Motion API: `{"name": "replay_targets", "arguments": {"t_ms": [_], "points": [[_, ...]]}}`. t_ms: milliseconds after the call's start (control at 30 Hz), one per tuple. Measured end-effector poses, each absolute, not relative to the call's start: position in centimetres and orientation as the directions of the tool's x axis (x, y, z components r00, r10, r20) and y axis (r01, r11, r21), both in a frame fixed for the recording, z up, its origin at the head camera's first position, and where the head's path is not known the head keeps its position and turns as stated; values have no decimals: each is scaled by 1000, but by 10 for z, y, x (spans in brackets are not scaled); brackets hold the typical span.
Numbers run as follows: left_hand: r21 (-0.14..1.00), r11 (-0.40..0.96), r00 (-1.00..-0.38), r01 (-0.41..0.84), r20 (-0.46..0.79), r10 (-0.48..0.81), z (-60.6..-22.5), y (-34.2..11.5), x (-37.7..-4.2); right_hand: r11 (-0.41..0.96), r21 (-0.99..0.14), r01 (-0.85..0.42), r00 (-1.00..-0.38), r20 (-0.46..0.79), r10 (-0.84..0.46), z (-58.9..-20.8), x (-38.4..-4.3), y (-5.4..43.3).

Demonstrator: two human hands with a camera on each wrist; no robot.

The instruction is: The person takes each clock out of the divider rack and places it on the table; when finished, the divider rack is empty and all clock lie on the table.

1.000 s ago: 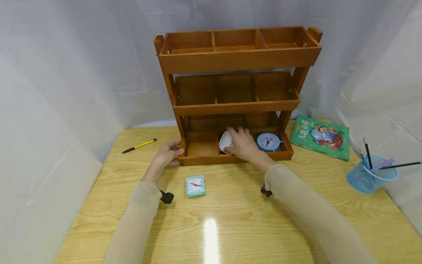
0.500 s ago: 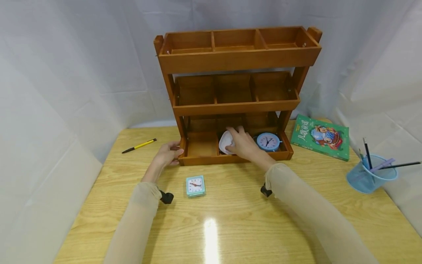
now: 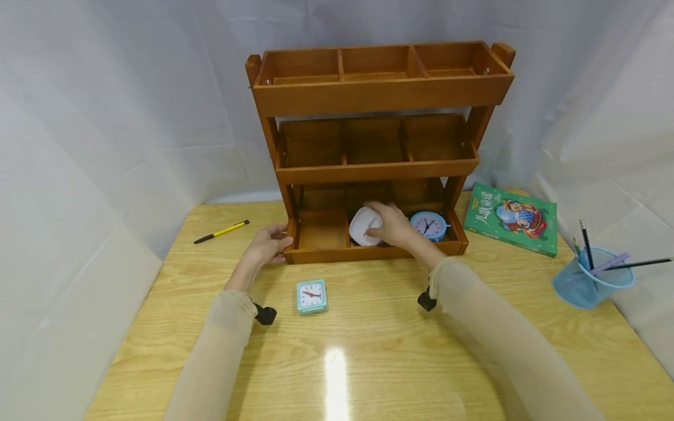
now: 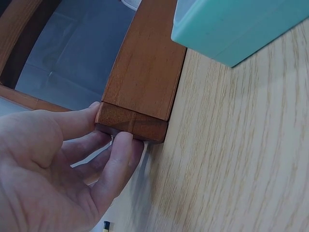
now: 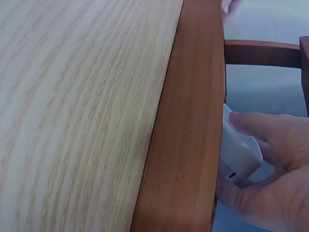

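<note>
A brown wooden three-tier shelf [image 3: 368, 93] stands at the back of the table. My left hand [image 3: 270, 244] grips its lower left front corner; in the left wrist view, the fingers [image 4: 118, 159] lie around the wooden end. My right hand [image 3: 392, 225] holds a white rounded-square plastic object [image 3: 364, 227] in the bottom tier's middle compartment, thumb on its front. A small dark slot shows on this object [image 5: 239, 154] in the right wrist view; its kind is unclear. Right of it, a blue round alarm clock [image 3: 429, 225] sits in the right compartment.
A small teal square clock [image 3: 312, 296] lies in front of the shelf. At left is a yellow and black pen [image 3: 222, 231]. On the right are a green book [image 3: 511, 217] and a blue mesh pen cup [image 3: 592, 283] with several pens.
My right hand has shifted slightly right and turned the white object, so more of its front faces the head camera. The left hand has stayed on the shelf corner.
</note>
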State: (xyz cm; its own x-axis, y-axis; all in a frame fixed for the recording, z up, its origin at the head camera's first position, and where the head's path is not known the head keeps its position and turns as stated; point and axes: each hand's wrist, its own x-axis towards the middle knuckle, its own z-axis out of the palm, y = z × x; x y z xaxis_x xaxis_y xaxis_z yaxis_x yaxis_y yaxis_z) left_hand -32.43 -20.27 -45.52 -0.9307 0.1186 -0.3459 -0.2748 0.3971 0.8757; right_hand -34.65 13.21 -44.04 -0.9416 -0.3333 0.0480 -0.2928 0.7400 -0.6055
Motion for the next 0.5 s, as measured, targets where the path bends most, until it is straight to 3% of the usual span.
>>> {"name": "replay_targets", "arguments": {"t_ms": [500], "points": [[881,386,-933,-272,-340,120,-456,-203,-325,641,-735,-220,-962,56,-267,-436,-348,140]]}}
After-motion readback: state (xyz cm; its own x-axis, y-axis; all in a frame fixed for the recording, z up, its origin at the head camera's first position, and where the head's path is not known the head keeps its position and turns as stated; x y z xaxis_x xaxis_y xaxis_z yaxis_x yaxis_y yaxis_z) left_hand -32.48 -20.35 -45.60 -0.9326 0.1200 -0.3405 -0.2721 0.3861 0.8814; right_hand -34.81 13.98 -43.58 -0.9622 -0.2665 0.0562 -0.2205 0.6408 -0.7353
